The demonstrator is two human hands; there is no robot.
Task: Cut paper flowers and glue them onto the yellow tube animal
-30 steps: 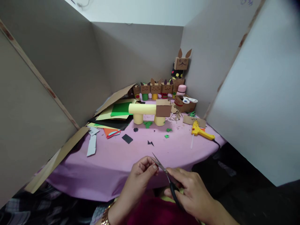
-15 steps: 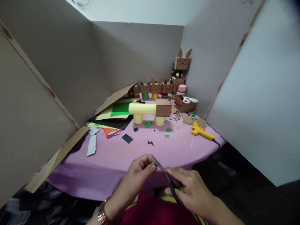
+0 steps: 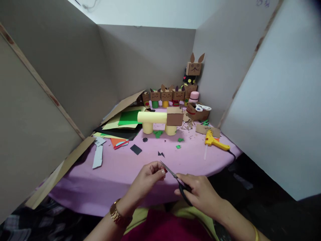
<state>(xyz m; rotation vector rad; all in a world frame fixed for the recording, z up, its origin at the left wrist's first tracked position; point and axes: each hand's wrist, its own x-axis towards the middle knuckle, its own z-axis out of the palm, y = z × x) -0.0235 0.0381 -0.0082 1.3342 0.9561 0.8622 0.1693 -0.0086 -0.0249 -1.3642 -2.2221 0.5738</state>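
Now scissors (image 3: pixel 177 178) in right hand (image 3: pixel 198 194), tips beside left hand (image 3: pixel 147 177).

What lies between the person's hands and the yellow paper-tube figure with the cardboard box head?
Head view: two small black paper triangles and green paper scraps on the purple cloth.

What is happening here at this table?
A person works over a pink cloth. The right hand holds scissors, with the blades pointing at the left hand, whose fingers pinch something too small to tell. Farther back on the cloth are a yellow tube figure with a cardboard head, paper sheets and a yellow glue gun.
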